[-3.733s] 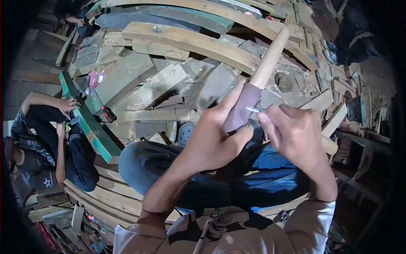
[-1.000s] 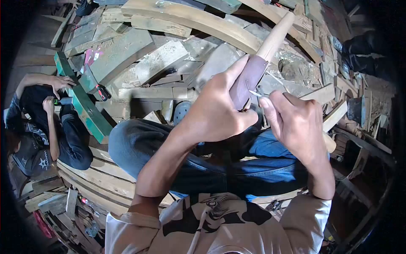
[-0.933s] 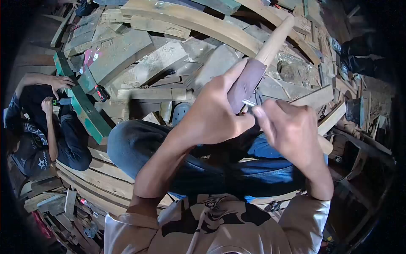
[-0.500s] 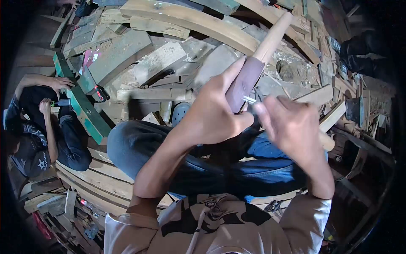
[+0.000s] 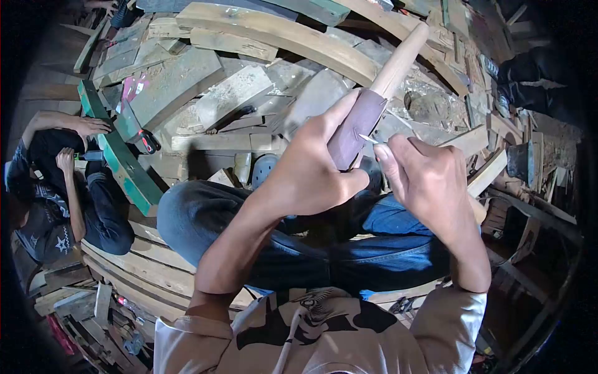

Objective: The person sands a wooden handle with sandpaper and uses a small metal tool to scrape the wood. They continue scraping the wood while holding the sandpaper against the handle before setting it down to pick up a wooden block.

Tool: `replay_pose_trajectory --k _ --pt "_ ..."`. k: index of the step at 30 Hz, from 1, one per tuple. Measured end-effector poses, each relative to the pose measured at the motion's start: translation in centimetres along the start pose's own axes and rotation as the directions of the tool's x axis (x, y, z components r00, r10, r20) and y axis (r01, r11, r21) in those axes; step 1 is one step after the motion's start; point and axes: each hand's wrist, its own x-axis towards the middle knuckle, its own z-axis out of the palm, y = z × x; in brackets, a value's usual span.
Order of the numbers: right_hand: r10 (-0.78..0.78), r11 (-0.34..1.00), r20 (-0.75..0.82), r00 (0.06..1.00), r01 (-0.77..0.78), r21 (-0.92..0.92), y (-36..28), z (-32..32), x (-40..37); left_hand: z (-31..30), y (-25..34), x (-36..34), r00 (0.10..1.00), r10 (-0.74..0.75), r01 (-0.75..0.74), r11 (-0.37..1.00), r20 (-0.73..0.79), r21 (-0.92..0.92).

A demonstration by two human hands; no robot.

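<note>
My left hand (image 5: 308, 168) is closed around a purple-brown wrap (image 5: 355, 134) that sleeves a tapered wooden rod (image 5: 398, 62). The bare rod sticks out of the wrap toward the upper right and narrows at its end. In a pinch of thumb and fingers, my right hand (image 5: 430, 171) holds a thin pale pointed tool (image 5: 369, 139), its back part hidden by the fingers. The tool's tip is right at the wrap's right side, where a small dark mark shows. Both hands are above my crossed legs.
Wood offcuts (image 5: 230, 93) and a long curved beam (image 5: 280, 34) cover the floor ahead. At left, a seated person (image 5: 62, 181) rests a hand on a green-painted beam (image 5: 121, 156). A saw with a red-black handle (image 5: 148, 141) lies beside that beam. A round wooden end (image 5: 478, 210) shows by my right wrist.
The pointed tool has turned in my right hand, and its tip now aims at the wrap. The rod and my left hand have shifted slightly. The seated person's lower hand has also moved a little.
</note>
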Motion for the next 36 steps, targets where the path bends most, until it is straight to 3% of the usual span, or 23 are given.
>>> replay_pose_trajectory --k 4,7,10,14,17,19,20,21,23,24,27,28,31,33,35,36 --pt "0.114 0.992 -0.010 0.993 -0.115 -0.043 0.7 -0.3 0.3 0.3 0.4 -0.1 0.994 -0.107 0.107 0.994 0.001 0.012" --pt "0.003 1.000 -0.002 1.000 -0.003 0.021 -0.1 0.0 0.1 0.2 -0.2 -0.1 0.999 -0.026 0.027 0.998 -0.019 0.059" --pt "0.083 0.996 -0.023 0.996 -0.083 -0.026 0.9 0.5 0.1 0.2 0.4 -0.3 0.996 -0.086 0.085 0.995 0.005 0.053" --pt "0.008 1.000 -0.022 1.000 -0.008 0.000 0.1 0.4 0.1 0.3 -0.2 0.1 0.998 -0.063 0.063 0.998 -0.001 0.018" --pt "0.169 0.986 0.049 0.984 -0.168 -0.024 1.0 -0.2 0.6 0.6 0.0 -0.3 0.990 -0.138 0.139 0.990 0.014 -0.024" --pt "0.046 0.999 -0.010 0.999 -0.046 -0.019 -0.6 0.0 0.1 0.5 -0.3 -0.3 1.000 -0.020 0.021 0.996 -0.008 0.085" --pt "0.035 0.999 0.002 0.999 -0.035 0.035 -0.5 0.0 0.2 0.4 -1.0 -0.3 0.994 0.107 -0.098 0.969 -0.030 0.228" --pt "0.037 0.999 -0.002 0.999 -0.036 0.040 -0.1 0.1 0.4 0.4 -0.8 -0.1 0.994 0.106 -0.096 0.967 -0.028 0.234" --pt "0.106 0.994 -0.012 0.994 -0.106 0.023 0.8 0.1 0.6 0.8 -0.2 -0.2 0.997 -0.068 0.074 0.980 -0.039 0.183" --pt "0.116 0.992 -0.001 0.993 -0.116 -0.059 0.0 -0.2 0.6 0.9 -0.3 -0.4 0.996 -0.075 0.082 0.978 -0.048 0.190" --pt "0.046 0.998 -0.022 0.999 -0.045 0.037 -0.2 0.4 0.2 0.7 -0.3 -0.5 0.998 -0.011 0.026 0.957 -0.055 0.288" --pt "0.062 0.998 0.015 0.998 -0.062 -0.035 0.2 0.1 0.5 0.7 -0.7 -0.4 0.996 0.059 -0.037 0.955 -0.067 0.295" --pt "0.148 0.989 -0.010 0.989 -0.148 -0.008 0.3 -0.5 0.7 0.8 0.3 -0.4 0.995 -0.079 0.089 0.969 -0.054 0.228" --pt "0.054 0.998 -0.040 0.998 -0.052 0.041 -0.3 0.3 0.4 0.6 -0.3 -0.3 0.996 0.065 -0.042 0.945 -0.059 0.325" --pt "0.175 0.979 -0.024 0.984 -0.172 0.113 -0.4 0.5 0.1 0.9 -0.4 -0.2 0.995 0.084 -0.053 0.893 -0.050 0.447" --pt "0.182 0.977 -0.006 0.983 -0.181 0.113 -0.2 0.6 -0.1 1.0 0.0 -0.2 0.999 0.001 0.014 0.909 -0.036 0.416"
